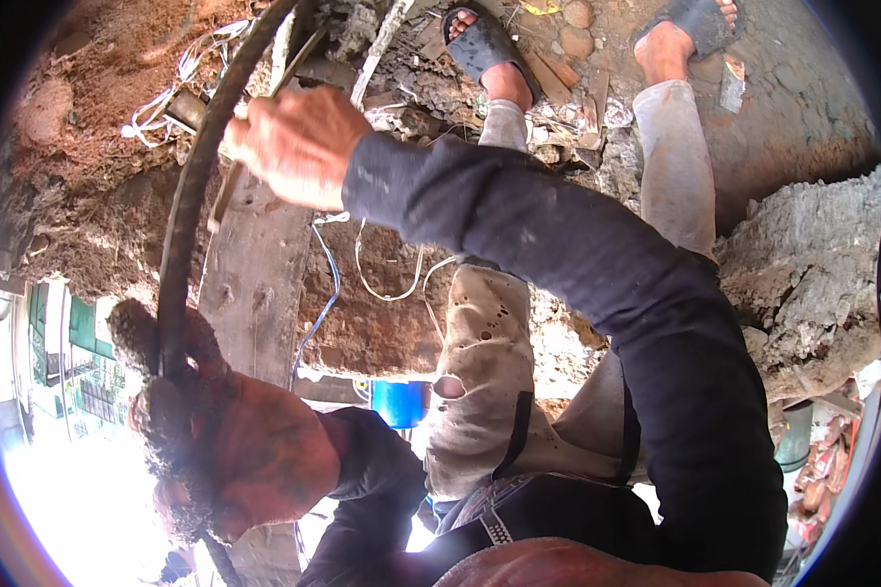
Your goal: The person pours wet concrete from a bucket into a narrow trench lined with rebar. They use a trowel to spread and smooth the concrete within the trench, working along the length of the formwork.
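Observation:
My left hand, close to the camera at the lower left, is closed around a long dark bar. Its fingers look caked in grey dirt. From that fist the bar runs up past my right hand to the top edge, bowed by the lens. My right hand reaches across from the right, slightly blurred, its fingers curled round a thin wooden strip that shows on both sides of the fist. Beneath it lies a weathered wooden plank. What the bar's upper end meets is out of view.
Reddish earth with tangled white cords lies at upper left. A blue cord hangs beside the plank. My sandalled feet stand among wood scraps. A rough concrete chunk lies right, a blue bucket beyond my legs.

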Demonstrator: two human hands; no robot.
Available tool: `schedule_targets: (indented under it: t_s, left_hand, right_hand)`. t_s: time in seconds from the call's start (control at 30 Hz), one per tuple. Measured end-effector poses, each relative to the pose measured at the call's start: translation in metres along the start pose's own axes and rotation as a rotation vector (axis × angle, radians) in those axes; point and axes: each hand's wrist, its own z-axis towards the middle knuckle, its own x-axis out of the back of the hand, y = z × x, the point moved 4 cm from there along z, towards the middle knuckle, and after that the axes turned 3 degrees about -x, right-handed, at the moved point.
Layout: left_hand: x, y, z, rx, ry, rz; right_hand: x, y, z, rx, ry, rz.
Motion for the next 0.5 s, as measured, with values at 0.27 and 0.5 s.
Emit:
schedule_targets:
  t_s: [0.27, 0.5]
  left_hand:
    - [0.006, 0.008, -0.006, -0.070, -0.084, -0.014]
    - [0.009, 0.019, -0.006, -0.089, -0.083, -0.050]
  right_hand:
    - [-0.008, 0.073, -0.010, -0.324, -0.171, 0.230]
    - [-0.024, 0.086, -0.004, -0.304, -0.035, 0.102]
